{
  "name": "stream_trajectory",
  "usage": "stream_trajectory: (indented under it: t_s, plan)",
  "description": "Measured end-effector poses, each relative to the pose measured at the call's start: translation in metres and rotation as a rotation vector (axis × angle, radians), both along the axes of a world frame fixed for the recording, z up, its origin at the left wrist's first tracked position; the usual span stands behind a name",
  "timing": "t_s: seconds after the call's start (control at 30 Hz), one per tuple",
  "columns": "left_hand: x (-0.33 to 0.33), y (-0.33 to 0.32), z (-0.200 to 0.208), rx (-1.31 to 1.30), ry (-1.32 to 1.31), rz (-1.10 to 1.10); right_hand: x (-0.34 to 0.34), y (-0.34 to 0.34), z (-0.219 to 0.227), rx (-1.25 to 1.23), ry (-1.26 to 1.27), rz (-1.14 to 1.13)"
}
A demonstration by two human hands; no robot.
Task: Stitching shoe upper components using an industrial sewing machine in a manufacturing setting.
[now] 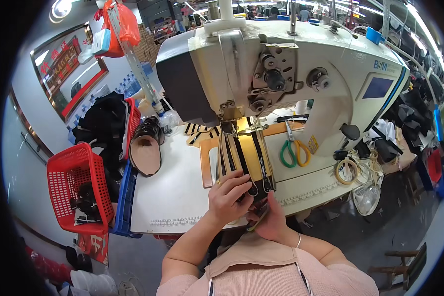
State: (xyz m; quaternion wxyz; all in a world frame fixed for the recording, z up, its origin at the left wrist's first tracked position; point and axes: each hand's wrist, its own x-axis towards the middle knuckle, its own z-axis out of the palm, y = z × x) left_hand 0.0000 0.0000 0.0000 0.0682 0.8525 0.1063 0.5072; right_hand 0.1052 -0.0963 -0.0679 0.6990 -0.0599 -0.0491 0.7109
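Observation:
A sewing machine (301, 64) stands over the white table, its lamp lighting the needle area. From beneath the needle, a black-and-tan striped piece (245, 153) runs toward me; its exact kind is unclear. My left hand (229, 196) has its fingers bent over the near left end of this piece, gripping its dark edge. On the other side my right hand (272, 219) pinches the same near end, thumb on top and fingers curled below. Part of a dark, folded section is hidden between the hands. Right of the piece lie scissors (294, 148) with green and yellow handles.
At the left, a dark shoe-shaped piece with a pale sole (145, 154) lies on the white tabletop (175, 187). Red baskets (79, 185) holding black pieces stand beyond the table's left edge. Tape rolls (346, 171) sit at the right, above a hanging plastic bag (367, 198).

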Motion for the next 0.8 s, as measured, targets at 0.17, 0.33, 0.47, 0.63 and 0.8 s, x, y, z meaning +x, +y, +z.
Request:
stream_trajectory:
  t_s: [0.17, 0.33, 0.47, 0.63, 0.8]
  plan:
    - [0.007, -0.007, 0.001, 0.125, 0.034, 0.091, 0.003, 0.008, 0.015, -0.071, -0.546, -0.251]
    - [0.008, -0.016, -0.007, 0.149, 0.000, 0.075, 0.015, -0.004, 0.010, -0.089, -0.737, -0.289]
    - [0.009, -0.032, -0.011, 0.079, -0.015, 0.058, 0.016, -0.021, 0.014, -0.145, -0.646, -0.247]
    - [0.012, -0.061, -0.014, 0.029, 0.044, 0.008, 0.028, -0.050, 0.018, -0.177, -0.579, -0.204]
    - [0.016, -0.099, -0.029, 0.040, 0.223, 0.075, 0.046, -0.084, 0.011, -0.192, -0.579, -0.227]
